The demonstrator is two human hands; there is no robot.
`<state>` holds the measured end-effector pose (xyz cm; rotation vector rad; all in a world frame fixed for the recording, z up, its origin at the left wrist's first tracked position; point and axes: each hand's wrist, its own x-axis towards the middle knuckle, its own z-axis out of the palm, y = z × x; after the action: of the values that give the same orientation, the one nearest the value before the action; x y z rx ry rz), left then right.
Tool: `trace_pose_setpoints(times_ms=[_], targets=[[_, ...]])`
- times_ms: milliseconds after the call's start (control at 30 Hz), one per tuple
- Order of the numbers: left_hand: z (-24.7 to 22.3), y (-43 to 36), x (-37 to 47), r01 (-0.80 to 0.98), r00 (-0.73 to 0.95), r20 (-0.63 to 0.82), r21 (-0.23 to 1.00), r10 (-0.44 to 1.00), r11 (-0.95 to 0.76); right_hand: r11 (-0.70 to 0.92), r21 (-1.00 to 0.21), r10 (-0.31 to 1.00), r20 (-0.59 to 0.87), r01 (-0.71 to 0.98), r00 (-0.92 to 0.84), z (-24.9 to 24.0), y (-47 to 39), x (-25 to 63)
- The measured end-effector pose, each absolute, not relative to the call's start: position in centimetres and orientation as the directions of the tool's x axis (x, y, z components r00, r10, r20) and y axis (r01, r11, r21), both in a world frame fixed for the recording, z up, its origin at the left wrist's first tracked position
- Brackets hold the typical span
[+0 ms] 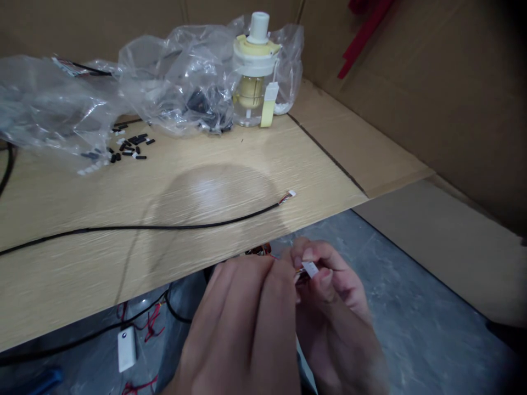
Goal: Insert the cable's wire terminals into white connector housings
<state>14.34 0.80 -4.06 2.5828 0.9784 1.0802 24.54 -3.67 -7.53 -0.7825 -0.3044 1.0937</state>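
I see a small white connector (pixel 310 269) pinched in my right hand (pixel 333 307) just below the table (pixel 206 181) edge, my left hand (pixel 247 323) closed on its wires (pixel 263 251), a black cable (pixel 164 226) lying above, plastic bags (pixel 164 77) behind.

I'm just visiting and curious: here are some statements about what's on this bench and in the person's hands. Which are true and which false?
1. Both hands are held below the table's front edge. True: the left hand and right hand meet in front of the wooden table.
2. The right hand pinches a small white connector. True.
3. The long black cable on the table is being held. False: it lies alone, untouched.
4. The jar with the white cap lies on its side. False: it stands upright by the plastic bags.
5. Small black pieces are scattered on the table. True.
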Motion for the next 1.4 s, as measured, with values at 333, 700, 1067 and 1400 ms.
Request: trace_pose_setpoints(times_ms=[333, 700, 1067, 1400], targets=[[-2.5, 2.2, 14.4, 0.464, 0.673, 0.323, 0.517, 0.666, -0.72, 0.251, -0.689, 0.928, -0.029, -0.68, 0.372, -8.0, -3.4, 25.1], [-2.2, 2.2, 15.0, 0.398, 0.636, 0.399, 0.564, 0.661, -0.724, 0.214, -0.659, 0.945, -0.046, -0.721, 0.323, -8.2, -3.2, 25.2], [-3.2, 0.8, 15.0, 0.572, 0.504, 0.534, 0.383, 0.679, -0.726, 0.172, -0.578, 0.947, -0.127, -0.798, 0.296, -7.4, -3.6, 24.8], [-3.4, 0.5, 15.8, 0.552, 0.409, 0.603, 0.434, 0.685, -0.712, 0.163, -0.564, 0.932, -0.181, -0.81, 0.313, -7.1, -4.1, 24.2]])
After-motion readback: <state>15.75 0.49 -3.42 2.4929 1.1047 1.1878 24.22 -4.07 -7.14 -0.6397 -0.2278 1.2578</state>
